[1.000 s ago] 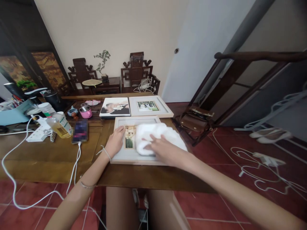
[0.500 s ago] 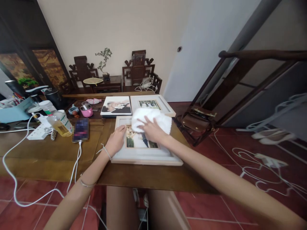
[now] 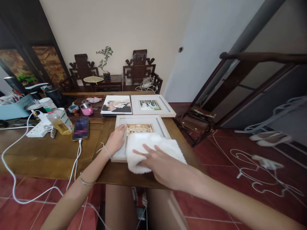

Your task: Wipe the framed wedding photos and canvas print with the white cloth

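Note:
A light wooden picture frame lies flat near the table's front edge, with a photo in its white mount. My left hand holds its left side, fingertips reaching over the inner rim. My right hand has hold of a fluffy white cloth and presses it down with fingers spread. The cloth covers the lower right of the frame and most of the photo, and it hangs past the front rim. Behind lie a second picture frame and a white-edged photo book or panel.
On the table's left stand a pink cup, a phone on a cable, a bottle of yellowish liquid and a white power strip. A brown bag is beside the table at right. Cables lie on the red floor.
My right hand has drawn the cloth toward me, from the upper right of the frame to its front edge. The photo's top now shows. My left hand stays put.

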Action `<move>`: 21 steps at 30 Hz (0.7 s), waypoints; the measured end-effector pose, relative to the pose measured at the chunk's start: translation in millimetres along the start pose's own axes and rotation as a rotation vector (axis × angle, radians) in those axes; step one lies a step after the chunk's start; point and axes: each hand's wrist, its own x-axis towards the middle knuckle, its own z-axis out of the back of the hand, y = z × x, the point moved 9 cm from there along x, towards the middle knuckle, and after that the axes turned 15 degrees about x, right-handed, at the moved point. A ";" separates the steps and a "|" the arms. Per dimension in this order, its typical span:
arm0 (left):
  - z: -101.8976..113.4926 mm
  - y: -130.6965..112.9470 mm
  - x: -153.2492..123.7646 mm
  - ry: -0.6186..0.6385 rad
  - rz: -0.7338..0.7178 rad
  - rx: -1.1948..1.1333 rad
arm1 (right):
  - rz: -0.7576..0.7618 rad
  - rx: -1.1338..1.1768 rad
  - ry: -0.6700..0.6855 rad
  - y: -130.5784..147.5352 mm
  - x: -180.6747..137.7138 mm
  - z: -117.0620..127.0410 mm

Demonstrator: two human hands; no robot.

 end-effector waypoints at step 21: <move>32.1 18.9 -1.0 -0.192 0.235 -0.453 | -0.100 -0.172 -0.131 -10.5 89.9 26.2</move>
